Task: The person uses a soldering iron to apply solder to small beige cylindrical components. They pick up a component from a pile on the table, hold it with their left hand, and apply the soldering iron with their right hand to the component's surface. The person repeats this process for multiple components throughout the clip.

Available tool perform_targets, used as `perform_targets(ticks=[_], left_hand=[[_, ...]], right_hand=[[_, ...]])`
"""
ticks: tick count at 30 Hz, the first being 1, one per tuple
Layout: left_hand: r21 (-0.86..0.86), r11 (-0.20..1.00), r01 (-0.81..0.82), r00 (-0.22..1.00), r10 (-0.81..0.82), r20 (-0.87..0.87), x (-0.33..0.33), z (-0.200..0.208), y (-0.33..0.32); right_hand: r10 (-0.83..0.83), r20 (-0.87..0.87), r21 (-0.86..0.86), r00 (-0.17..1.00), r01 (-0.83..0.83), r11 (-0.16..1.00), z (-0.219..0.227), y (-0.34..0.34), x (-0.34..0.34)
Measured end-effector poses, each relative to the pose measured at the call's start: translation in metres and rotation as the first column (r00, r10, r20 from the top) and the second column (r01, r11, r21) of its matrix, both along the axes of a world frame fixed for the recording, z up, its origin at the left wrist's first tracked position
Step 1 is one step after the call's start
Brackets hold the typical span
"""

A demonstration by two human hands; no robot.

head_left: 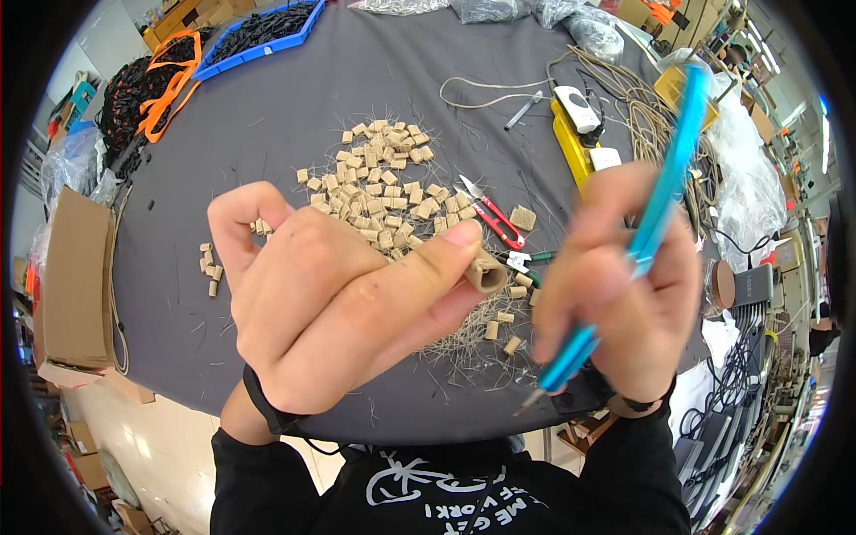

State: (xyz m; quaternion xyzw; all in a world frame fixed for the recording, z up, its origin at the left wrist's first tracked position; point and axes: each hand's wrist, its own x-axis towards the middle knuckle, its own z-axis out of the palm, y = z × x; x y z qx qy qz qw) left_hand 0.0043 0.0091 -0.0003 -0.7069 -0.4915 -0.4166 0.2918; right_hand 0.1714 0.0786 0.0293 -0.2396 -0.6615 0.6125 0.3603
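My left hand (330,299) pinches a small tan hollow tube (488,275) between thumb and fingers, its open end facing right. In my right hand (624,285) is a long blue pen-shaped tool (670,183), slanting down to a thin pointed tip at the lower left; motion blurs both. The tip is apart from the tube. Beyond my hands lies a heap of small tan wrapped pieces (379,174) with loose thread ends. Red-handled thread snips (499,223) rest at the right of the heap. Cut thread scraps (459,343) lie below the tube.
A blue tray (259,40) of black parts stands at the far left, near black netting with orange straps (169,85). A yellow power strip (575,143) with a white plug, a pen (523,110) and coiled cord lie right. A cardboard box (78,276) borders the left edge.
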Motion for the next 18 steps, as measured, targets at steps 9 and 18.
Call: perform_targets(ticks=[9,18], left_hand=[[-0.016,1.000,0.011,1.000,-0.012,-0.023,-0.001,0.000,0.000],[-0.037,0.995,0.090,0.995,-0.088,0.052,-0.002,0.002,0.007]], right_hand=[[0.272,0.050,-0.303,0.961,-0.245,0.921,-0.001,0.005,-0.007],[0.321,-0.004,-0.281,0.947,-0.309,0.909,-0.012,0.007,-0.005]])
